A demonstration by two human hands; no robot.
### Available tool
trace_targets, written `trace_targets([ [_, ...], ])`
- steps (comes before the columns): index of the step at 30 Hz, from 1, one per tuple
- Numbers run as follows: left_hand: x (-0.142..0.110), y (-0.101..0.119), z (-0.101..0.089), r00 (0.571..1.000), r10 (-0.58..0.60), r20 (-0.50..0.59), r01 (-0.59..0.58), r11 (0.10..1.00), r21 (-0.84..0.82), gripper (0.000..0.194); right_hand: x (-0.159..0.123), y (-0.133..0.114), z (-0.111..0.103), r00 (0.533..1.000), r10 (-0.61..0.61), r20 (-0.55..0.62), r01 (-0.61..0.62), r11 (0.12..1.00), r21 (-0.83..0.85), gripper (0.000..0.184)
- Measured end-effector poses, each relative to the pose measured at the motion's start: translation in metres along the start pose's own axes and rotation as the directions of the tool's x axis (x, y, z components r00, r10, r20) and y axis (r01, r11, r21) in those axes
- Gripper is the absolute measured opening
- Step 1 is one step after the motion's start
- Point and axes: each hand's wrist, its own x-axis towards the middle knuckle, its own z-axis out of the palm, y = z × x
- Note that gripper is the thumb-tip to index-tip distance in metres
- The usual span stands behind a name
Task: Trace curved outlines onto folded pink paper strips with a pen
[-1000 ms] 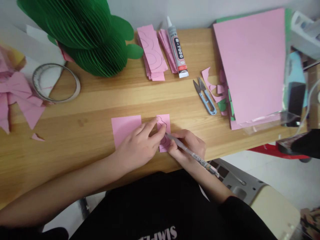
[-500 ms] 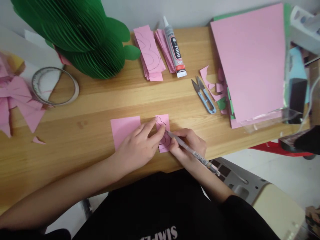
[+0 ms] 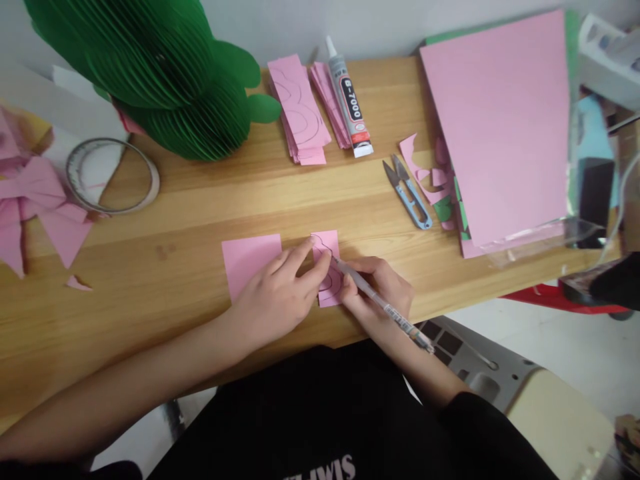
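A small pink paper strip (image 3: 326, 238) with dark curved pen lines lies on the wooden table. Fingertips of my left hand (image 3: 280, 293) press on its left side, the fingers stretched out and apart. My right hand (image 3: 383, 287) grips a slim clear-barrelled pen (image 3: 373, 293), whose tip meets the strip near the drawn line. Partly under my left hand rests a plain pink paper piece (image 3: 250, 257).
At the back are a stack of pink strips (image 3: 303, 113) with drawn curves and a glue tube (image 3: 351, 103). Thread snips (image 3: 409, 193) lie beside paper scraps. Large pink sheets (image 3: 500, 127) are right; a tape roll (image 3: 153, 190) and green honeycomb paper piece (image 3: 200, 120) are left.
The pen's rear end has swung slightly left and down, its tip staying close to the same spot. Both hands keep nearly the same place.
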Motion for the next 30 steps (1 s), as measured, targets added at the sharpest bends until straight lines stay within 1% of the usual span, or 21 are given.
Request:
trace_targets([
  [5,0.002,-0.001,-0.001,1.000,-0.015,-0.027,0.015,1.000,0.023,0.038,0.000,0.002,0.001,1.000,-0.026,-0.006,0.026,1.000,-0.005,0.009],
  [9,0.000,-0.001,0.000,0.999,-0.035,0.002,0.035,0.999,0.004,0.039,-0.001,0.004,0.003,1.000,-0.025,-0.018,0.025,1.000,-0.006,0.010],
  [12,-0.001,0.000,0.002,0.999,-0.034,0.032,0.035,0.999,-0.025,0.039,0.000,0.003,0.003,0.998,-0.046,-0.035,0.046,0.999,-0.008,0.011],
  [16,-0.002,-0.001,0.001,0.998,-0.028,0.048,0.032,0.997,-0.073,0.040,0.001,0.002,0.001,0.999,-0.048,-0.015,0.048,0.999,-0.019,0.010],
  [19,-0.001,-0.001,0.000,0.998,-0.031,0.056,0.035,0.998,-0.057,0.039,0.000,0.002,0.000,0.999,-0.039,-0.002,0.039,0.999,-0.017,0.008],
  [22,-0.001,-0.001,-0.001,0.998,-0.042,0.043,0.043,0.999,-0.019,0.038,0.000,0.000,-0.002,0.999,-0.047,0.021,0.046,0.999,0.028,0.005],
  [24,-0.001,-0.001,0.000,0.998,-0.051,0.039,0.052,0.998,-0.027,0.038,-0.001,-0.002,-0.004,0.999,-0.039,0.030,0.037,0.996,0.076,0.004],
  [26,-0.002,-0.001,0.002,0.998,-0.057,0.035,0.059,0.996,-0.060,0.038,-0.004,-0.004,-0.007,1.000,-0.016,0.009,0.015,0.995,0.097,0.005],
  [28,-0.003,-0.001,0.003,0.998,-0.061,0.032,0.064,0.993,-0.095,0.038,-0.007,-0.003,-0.009,1.000,-0.009,-0.023,0.011,0.998,0.069,0.010],
  [30,-0.004,0.000,0.003,0.995,-0.090,0.052,0.095,0.990,-0.106,0.038,-0.012,0.001,-0.012,0.997,-0.069,-0.020,0.070,0.997,0.023,0.017],
])
